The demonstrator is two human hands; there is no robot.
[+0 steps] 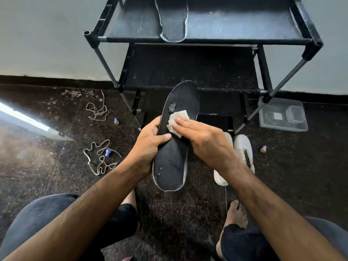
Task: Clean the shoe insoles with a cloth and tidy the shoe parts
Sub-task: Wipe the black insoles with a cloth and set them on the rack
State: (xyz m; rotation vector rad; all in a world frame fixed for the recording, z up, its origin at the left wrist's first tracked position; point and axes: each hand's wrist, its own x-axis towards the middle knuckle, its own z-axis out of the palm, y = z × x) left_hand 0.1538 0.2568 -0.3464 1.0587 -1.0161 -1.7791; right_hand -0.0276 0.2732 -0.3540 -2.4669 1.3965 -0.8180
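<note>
While left hand [150, 146] grips black insole [175, 144] at mid-edge, fingers curled round it, thumb across top, right hand [205, 142] presses cloth [177, 120] flat on forefoot, fingers straight. Insole held in air in front of shoe rack [188, 40], toe toward it. Second insole [172, 19] lies on rack's top shelf. Worn hole just beyond cloth: wipe around it gently, judged likely to tear. Long heel-to-toe strokes best. White shoes [241, 147], laces [99, 159] on floor beside rack, not yet tidied.
</note>
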